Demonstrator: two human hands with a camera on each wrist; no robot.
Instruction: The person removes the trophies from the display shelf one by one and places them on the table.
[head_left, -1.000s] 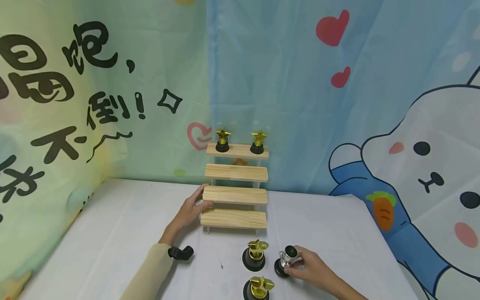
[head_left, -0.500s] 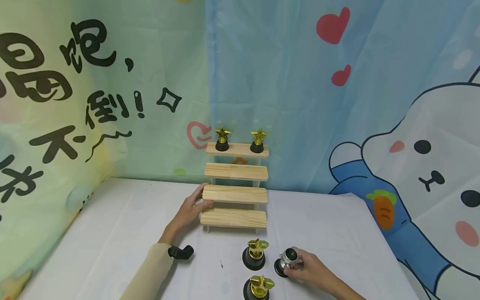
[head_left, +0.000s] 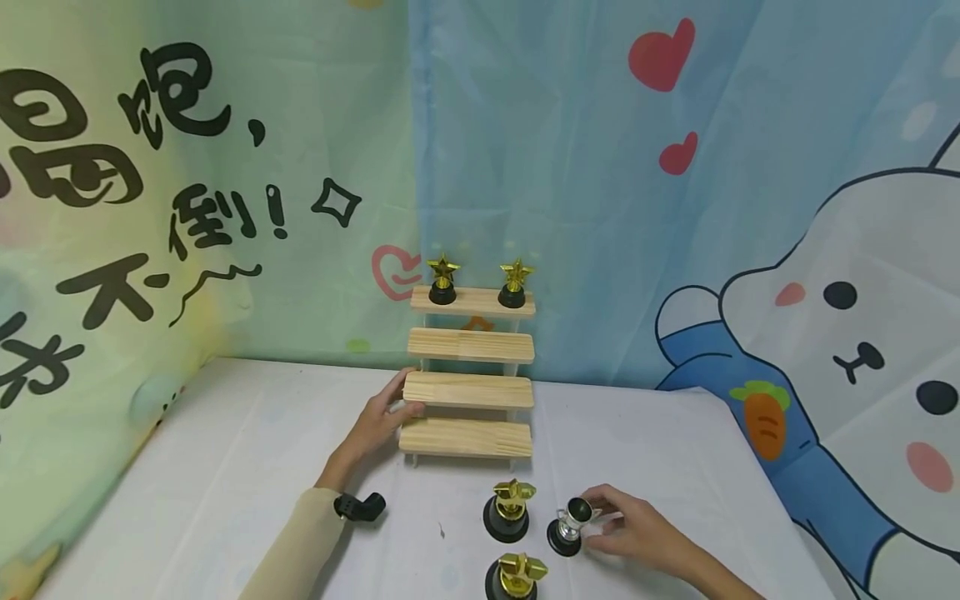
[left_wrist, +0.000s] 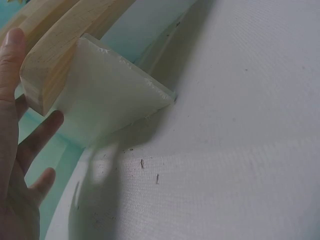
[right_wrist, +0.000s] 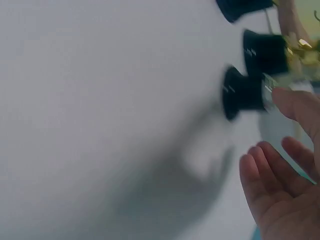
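Pastel printed cloth (head_left: 525, 150) hangs behind a white-covered table (head_left: 712, 475). At nine o'clock on the four-tier pale wooden shelf (head_left: 468, 389), the left hand (head_left: 377, 423) rests, fingers loosely extended. Toward the shelf's five o'clock stands a small silver cup trophy with black base (head_left: 570, 526); the right hand (head_left: 632, 527) is at its three o'clock, fingers relaxed and parted, contact unclear. Two gold-topped, black-based trophies (head_left: 507, 512) stand at its nine and eight o'clock.

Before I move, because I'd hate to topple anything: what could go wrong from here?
The right hand beside the silver cup could tip it, perhaps into the nearby gold trophy. The left hand, by the edge of the wooden shelf, could jolt it and topple the star trophies on top.
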